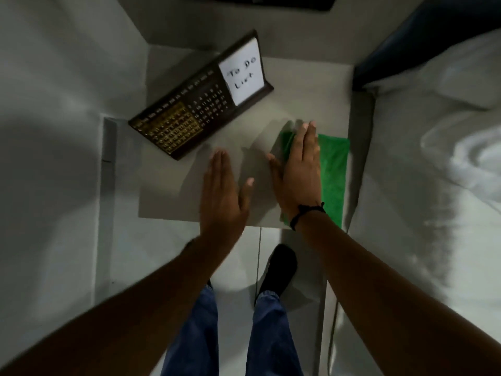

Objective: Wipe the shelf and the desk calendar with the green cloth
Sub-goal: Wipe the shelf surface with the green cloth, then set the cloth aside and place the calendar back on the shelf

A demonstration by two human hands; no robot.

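Note:
The green cloth (333, 172) lies folded along the right side of the grey shelf (173, 196). My right hand (299, 172) rests flat over the cloth's left part, fingers straight and pointing away from me, not gripping. My left hand (222, 194) hovers flat over the shelf's front middle, fingers together, thumb out, holding nothing. The dark brown desk calendar (195, 104) stands tilted across the shelf's back left, with a white "To Do List" note (242, 77) on its right end. About a hand's width separates my left fingertips from the calendar.
A bed with white sheets (433, 172) borders the shelf on the right. Grey walls (67, 104) close in the left and back. A dark object (260, 1) sits at the top edge. My jeans and a black shoe (279, 270) are on the floor below.

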